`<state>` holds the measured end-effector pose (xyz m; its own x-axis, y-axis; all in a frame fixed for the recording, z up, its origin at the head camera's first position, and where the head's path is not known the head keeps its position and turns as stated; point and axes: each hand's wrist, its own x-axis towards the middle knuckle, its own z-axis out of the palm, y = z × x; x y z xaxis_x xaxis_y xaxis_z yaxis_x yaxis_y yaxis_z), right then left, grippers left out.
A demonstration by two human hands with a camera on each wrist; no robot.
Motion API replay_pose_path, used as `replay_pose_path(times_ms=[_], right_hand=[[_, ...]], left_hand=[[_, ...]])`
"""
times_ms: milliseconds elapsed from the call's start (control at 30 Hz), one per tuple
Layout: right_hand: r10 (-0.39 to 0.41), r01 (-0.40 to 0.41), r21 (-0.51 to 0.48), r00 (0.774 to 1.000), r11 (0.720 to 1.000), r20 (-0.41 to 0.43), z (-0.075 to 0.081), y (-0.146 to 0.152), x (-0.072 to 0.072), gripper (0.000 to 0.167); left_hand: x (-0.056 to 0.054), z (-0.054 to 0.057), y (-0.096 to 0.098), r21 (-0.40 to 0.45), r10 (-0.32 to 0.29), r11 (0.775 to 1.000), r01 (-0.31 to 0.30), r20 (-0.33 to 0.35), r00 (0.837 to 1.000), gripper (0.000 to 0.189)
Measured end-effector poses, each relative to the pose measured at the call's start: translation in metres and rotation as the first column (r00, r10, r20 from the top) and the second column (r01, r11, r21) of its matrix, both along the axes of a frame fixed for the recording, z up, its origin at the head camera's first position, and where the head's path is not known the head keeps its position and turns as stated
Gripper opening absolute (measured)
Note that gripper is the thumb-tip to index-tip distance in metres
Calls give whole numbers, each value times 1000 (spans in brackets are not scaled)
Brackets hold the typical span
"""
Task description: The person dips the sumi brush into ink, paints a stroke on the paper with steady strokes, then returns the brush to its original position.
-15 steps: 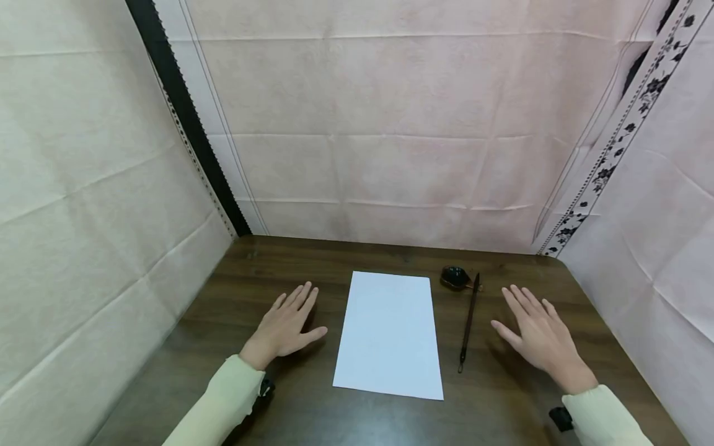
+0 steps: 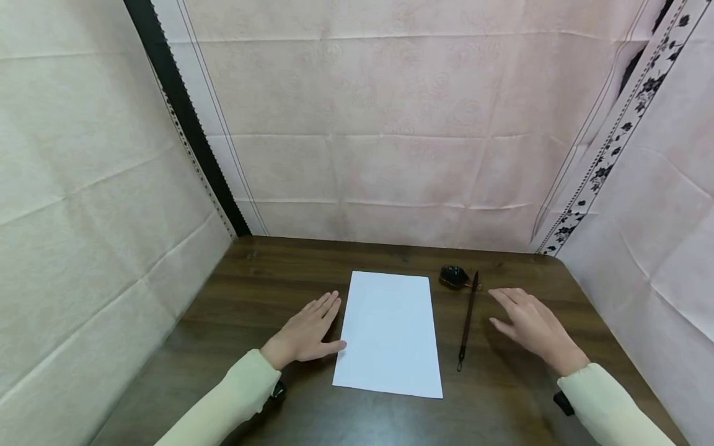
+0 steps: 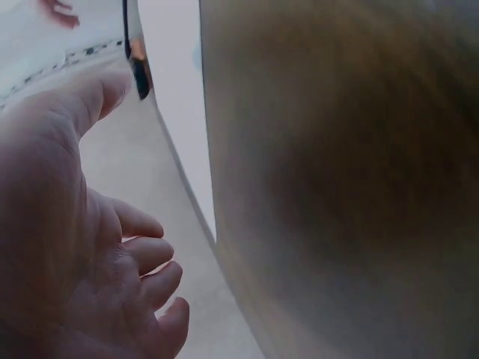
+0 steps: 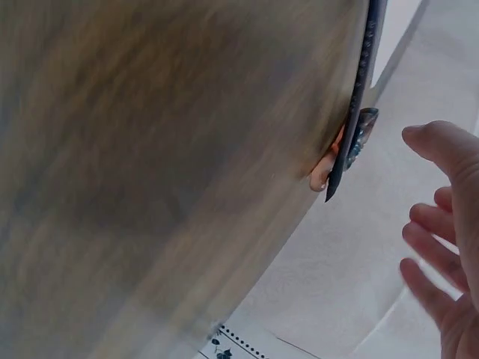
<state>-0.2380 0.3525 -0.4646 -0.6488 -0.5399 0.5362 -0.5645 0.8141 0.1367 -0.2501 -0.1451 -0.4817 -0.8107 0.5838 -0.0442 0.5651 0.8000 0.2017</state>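
Nothing is gripped: the straight-fingered left hand (image 2: pixel 305 334) has been brought to the left edge of the white rectangular paper sheet (image 2: pixel 388 337), the loose-fingered right hand (image 2: pixel 533 323) nearer the slender dark brush (image 2: pixel 468 321) right of the sheet, so both are put within reach.

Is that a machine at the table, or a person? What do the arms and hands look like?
A person. The left hand and right hand are bare, without gloves. Each arm wears a plain, pale green long sleeve, and a small black device shows by each cuff.
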Motion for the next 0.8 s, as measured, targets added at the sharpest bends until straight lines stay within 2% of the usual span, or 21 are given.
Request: replay_pose_path(times_ms=[267, 567, 800], right_hand=[[40, -42, 93, 999, 995, 30, 2, -6, -18, 57], [87, -95, 160, 994, 983, 61, -3, -11, -34, 52], [35, -62, 178, 988, 982, 154, -11, -12, -35, 50]], left_hand=[[2, -8, 12, -28, -15, 999, 17, 67, 998, 97], [6, -11, 20, -39, -19, 999, 24, 101, 995, 100], [8, -14, 22, -58, -11, 998, 18, 126, 992, 101]])
